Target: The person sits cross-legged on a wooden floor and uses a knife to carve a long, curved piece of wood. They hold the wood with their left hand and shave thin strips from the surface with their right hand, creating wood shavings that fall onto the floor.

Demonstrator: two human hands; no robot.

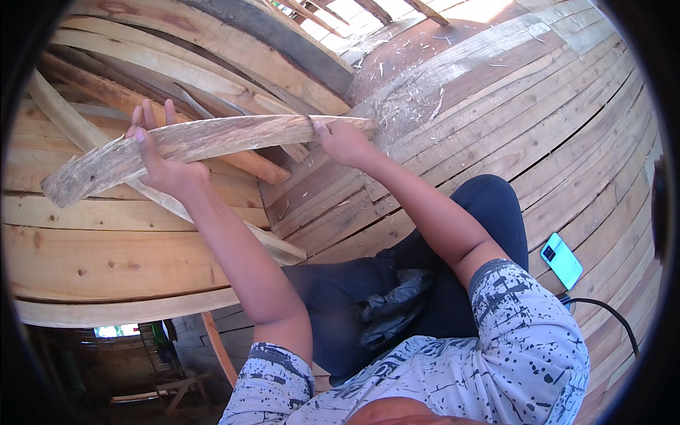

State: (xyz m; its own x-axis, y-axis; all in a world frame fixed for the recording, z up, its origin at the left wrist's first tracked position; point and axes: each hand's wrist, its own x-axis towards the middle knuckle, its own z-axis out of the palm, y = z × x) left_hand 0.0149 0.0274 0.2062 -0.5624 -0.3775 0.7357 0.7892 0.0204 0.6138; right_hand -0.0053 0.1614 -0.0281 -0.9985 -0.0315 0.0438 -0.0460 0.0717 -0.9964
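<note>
A long, slightly curved wooden plank (212,136) with a rough, weathered face is held up in front of me, slanting from lower left to upper right. My left hand (164,170) supports it near its left end, the thumb in front and the fingers rising behind the upper edge. Close to the other end, my right hand (345,143) is closed at the plank's edge. A thin dark mark or strip crosses the wood beside those right fingers; what it is I cannot make out.
Several curved timbers (205,71) lie at the upper left, above a planked wooden side (113,263). Wood shavings (435,106) litter the board floor (467,134). A light blue phone (562,261) and a black cable (615,312) lie on my right.
</note>
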